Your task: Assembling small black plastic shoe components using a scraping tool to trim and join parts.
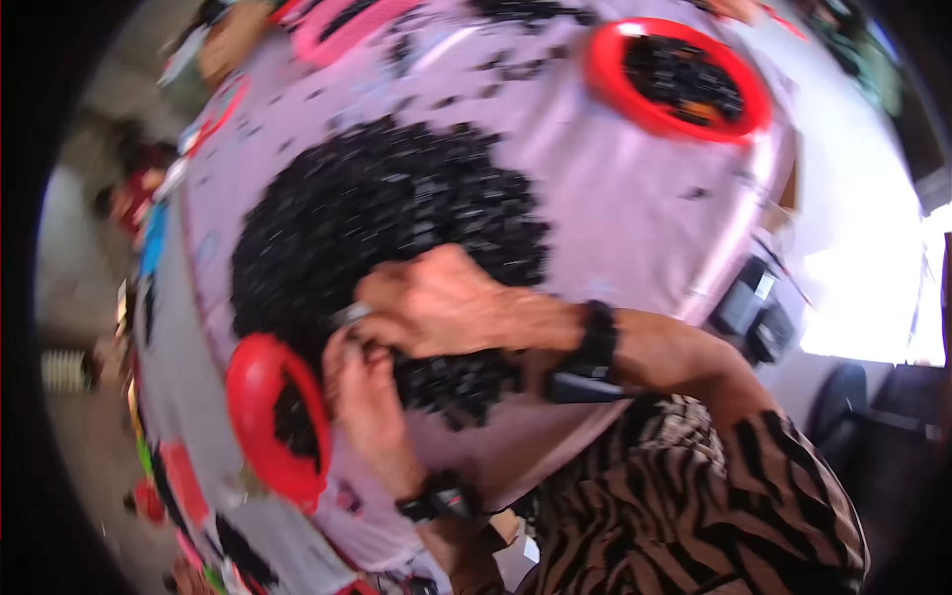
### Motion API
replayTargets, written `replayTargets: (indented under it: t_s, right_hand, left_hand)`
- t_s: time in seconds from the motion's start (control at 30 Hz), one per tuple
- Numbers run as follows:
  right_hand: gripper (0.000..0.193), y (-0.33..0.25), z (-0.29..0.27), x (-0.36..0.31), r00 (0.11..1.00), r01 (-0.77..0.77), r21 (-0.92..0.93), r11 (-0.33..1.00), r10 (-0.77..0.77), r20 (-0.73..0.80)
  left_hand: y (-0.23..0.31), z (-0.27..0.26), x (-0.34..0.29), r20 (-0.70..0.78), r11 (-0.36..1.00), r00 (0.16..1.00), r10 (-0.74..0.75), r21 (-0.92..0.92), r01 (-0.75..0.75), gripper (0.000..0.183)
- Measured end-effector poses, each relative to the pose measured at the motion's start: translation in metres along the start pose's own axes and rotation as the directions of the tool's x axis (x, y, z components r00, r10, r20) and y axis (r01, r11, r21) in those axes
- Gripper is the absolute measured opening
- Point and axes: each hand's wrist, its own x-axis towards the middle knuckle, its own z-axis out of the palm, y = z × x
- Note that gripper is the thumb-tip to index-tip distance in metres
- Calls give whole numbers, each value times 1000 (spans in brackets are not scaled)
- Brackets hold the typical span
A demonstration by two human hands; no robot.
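A broad heap of small black pieces lies on a pale purple cloth. Over its near part my hands meet, fingertips almost touching. My right hand comes in from the right with its fingers closed in a pinch. Just below it my left hand has its fingers bent and pressed together. Something small with a pale glint shows at the fingertips, but blur hides its kind. Left of my left hand stands a red basin with dark pieces inside. Both wrists wear dark bands.
Another red basin, holding black pieces and a bit of orange, stands at the far right. Loose black pieces are strewn past the heap. A pink tray-like item lies at the far edge. Dark boxy objects sit off the table's right side.
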Motion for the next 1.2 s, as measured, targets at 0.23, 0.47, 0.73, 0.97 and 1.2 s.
replayTargets:
  t_s: [0.23, 0.47, 0.73, 0.97, 1.2]
  right_hand:
    - [16, -3, 10, 2, 991, -127, 180, 975, 117, 65]
    - [20, -7, 13, 7, 991, -113, 236, 965, 92, 98]
    - [25, -11, 14, 7, 989, -93, 239, 967, 63, 132]
    - [25, -13, 14, 7, 988, -80, 244, 966, 45, 147]
    - [20, -15, 13, 7, 991, -77, 255, 964, 46, 125]
  left_hand:
    - [6, 7, 3, -154, 972, 988, 29, -226, -63, 28]
    - [14, 1, -1, -172, 969, 984, 41, -234, -81, 28]
    - [12, 0, 3, -183, 955, 981, 63, -273, -113, 22]
    - [10, 1, 2, -170, 953, 979, 114, -259, -156, 21]
    - [12, 1, 1, -180, 948, 979, 99, -283, -148, 17]
